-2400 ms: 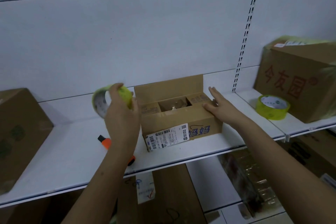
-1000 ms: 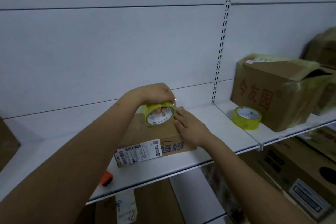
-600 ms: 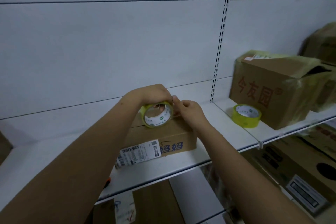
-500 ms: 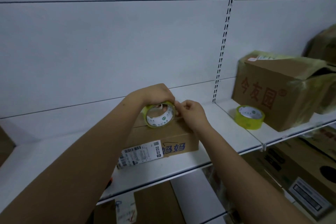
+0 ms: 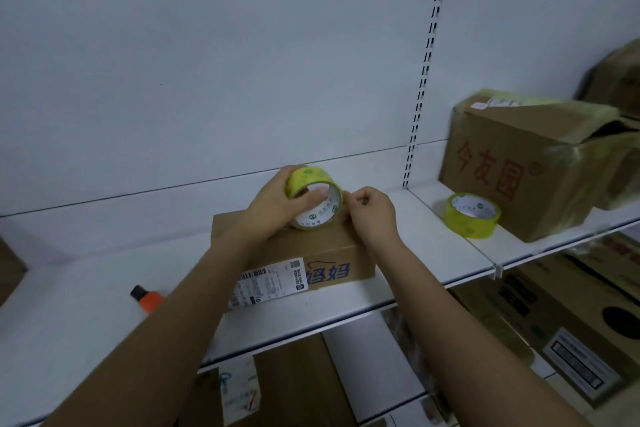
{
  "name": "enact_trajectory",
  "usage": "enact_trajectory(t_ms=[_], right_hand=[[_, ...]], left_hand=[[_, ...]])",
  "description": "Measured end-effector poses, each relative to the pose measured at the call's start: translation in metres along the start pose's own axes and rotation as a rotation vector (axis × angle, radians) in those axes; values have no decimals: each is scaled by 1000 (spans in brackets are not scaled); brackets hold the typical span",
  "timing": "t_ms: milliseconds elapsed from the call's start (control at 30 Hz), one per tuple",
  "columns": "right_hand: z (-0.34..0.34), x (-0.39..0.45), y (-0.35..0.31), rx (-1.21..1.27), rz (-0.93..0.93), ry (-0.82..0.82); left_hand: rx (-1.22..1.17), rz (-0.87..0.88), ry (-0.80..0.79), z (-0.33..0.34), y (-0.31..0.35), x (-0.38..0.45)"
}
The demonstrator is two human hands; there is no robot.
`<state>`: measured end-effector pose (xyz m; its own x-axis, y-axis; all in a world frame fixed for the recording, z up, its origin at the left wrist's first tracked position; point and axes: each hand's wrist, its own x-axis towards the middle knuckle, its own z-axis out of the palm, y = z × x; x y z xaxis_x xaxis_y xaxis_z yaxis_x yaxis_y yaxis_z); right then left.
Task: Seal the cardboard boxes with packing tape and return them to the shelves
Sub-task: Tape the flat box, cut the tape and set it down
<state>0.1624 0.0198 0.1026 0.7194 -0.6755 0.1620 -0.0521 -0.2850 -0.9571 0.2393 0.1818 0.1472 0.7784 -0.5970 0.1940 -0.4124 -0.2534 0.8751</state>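
A small cardboard box (image 5: 322, 253) with a white label and blue print lies on the white shelf (image 5: 86, 315), its flaps folded flat. My left hand (image 5: 273, 204) grips a yellow tape roll (image 5: 313, 196) above the box top, with fingers through its core. My right hand (image 5: 372, 213) has its fingers curled and pinches at the roll's right edge; whether a tape end is between them cannot be made out.
A second yellow tape roll (image 5: 472, 215) lies on the shelf to the right, beside a large taped box with red print (image 5: 519, 166). An orange cutter (image 5: 147, 298) lies left of the small box. More cartons (image 5: 568, 315) stand on the lower shelf.
The box's flaps have been folded shut since the earliest frame. My left hand has turned the roll and lifted it slightly, and my right hand stays pinching at its edge.
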Motion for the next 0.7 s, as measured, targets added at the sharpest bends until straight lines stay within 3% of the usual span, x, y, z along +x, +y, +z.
enact_trajectory(t_ms=[267, 367, 533, 600, 700], right_hand=[[-11, 6, -2, 32, 40, 3], [-32, 17, 5, 103, 55, 29], [-58, 28, 8, 76, 77, 20], [-57, 30, 10, 74, 123, -23], [-55, 33, 21, 63, 200, -51]], left_hand=[[20, -103, 274, 3, -30, -5], [40, 39, 401, 4, -25, -15], [233, 269, 446, 6, -27, -20], [275, 220, 415, 6, -29, -17], [220, -30, 302, 7, -28, -13]])
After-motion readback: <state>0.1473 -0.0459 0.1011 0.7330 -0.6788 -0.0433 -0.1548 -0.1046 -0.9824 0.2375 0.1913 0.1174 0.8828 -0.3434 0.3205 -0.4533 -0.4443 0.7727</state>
